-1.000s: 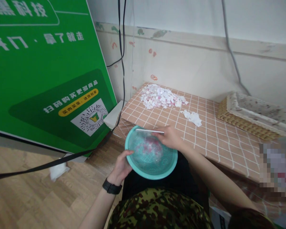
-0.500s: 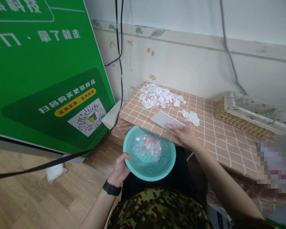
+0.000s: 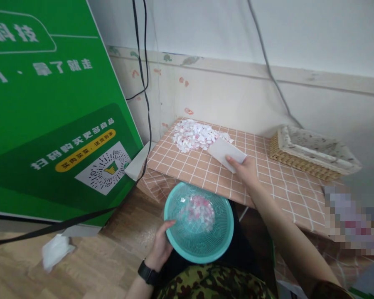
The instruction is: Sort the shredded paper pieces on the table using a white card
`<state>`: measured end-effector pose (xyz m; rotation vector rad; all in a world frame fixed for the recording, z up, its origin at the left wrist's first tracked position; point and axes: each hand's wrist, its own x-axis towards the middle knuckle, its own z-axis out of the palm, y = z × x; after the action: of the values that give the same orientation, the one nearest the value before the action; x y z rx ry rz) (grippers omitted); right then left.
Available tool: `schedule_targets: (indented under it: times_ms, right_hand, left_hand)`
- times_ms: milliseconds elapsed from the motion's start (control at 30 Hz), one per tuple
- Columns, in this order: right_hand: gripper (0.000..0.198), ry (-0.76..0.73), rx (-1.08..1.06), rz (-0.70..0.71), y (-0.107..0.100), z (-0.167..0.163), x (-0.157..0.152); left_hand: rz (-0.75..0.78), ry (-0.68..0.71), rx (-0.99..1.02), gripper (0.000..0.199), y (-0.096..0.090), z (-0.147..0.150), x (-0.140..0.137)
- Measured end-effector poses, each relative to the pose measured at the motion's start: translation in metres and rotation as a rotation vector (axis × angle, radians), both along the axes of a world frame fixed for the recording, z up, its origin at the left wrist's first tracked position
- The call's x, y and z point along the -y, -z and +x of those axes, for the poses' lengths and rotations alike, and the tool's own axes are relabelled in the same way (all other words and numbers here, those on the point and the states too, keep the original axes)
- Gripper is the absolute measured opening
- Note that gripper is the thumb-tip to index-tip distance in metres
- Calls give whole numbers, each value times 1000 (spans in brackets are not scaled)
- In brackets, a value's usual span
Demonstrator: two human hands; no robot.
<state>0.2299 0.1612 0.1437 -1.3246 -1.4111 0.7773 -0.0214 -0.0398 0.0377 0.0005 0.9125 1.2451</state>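
My left hand [image 3: 162, 246] grips the left rim of a turquoise plastic colander [image 3: 200, 259], thumb over the edge. The colander sits just below the table's front edge, above my lap, with pink and white paper scraps [image 3: 200, 211] in its bottom. My right hand [image 3: 245, 169] holds a flat white card [image 3: 222, 150] over the table, thumb on top and the other fingers out of sight beneath. Beyond the card's far left corner spreads a heap of white and pinkish paper scraps [image 3: 191, 136].
A brown checked cloth covers the table [image 3: 268, 187]. On its right stands a lined wicker basket [image 3: 308, 162]. A green panel [image 3: 50, 124] and hanging black cables [image 3: 145, 87] are on the left. White plastic [image 3: 56, 251] lies on the wooden floor.
My right hand has moved the card from the table's front edge farther in, close to the large heap. A small separate pile of white scraps is now hidden. The view has shifted.
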Motion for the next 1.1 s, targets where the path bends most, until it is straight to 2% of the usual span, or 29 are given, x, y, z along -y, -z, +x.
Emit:
schedule_targets:
  times_ms: [133, 233, 333, 400, 433, 500, 533, 600, 667, 867, 1100]
  right_hand:
    - [46, 179, 97, 122, -24, 23, -47]
    - [40, 97, 287, 140, -45, 35, -69]
    - [36, 88, 506, 144, -52, 35, -60]
    - [40, 196, 663, 120, -43, 24, -38]
    - [40, 192, 711, 131, -35, 16, -25]
    - [40, -15, 811, 200, -17, -2, -1]
    - [46, -123, 851, 231, -10, -10, 7]
    - [57, -260, 904, 237, 1, -22, 15]
    - [60, -306, 955, 197, 3, -24, 12]
    - [57, -88, 1017, 85, -5, 10, 3]
    - [37, 305, 868, 70, -8, 63, 3]
  left_hand:
    - [-17, 46, -49, 19, 10, 11, 8]
    - [-58, 39, -56, 16, 13, 10, 3]
    - [-104, 39, -73, 15, 16, 8, -9]
    - [-125, 40, -92, 15, 19, 8, -18]
    - [-129, 37, -100, 15, 20, 8, -21]
    - [-132, 37, -106, 15, 21, 9, -26]
    - [-132, 41, -102, 16, 21, 10, -28]
    - [-145, 49, -94, 17, 21, 11, -30]
    - [-164, 57, -92, 16, 20, 13, -30]
    - [-139, 88, -66, 19, 23, 14, -29]
    - [-125, 71, -33, 21, 22, 17, -26]
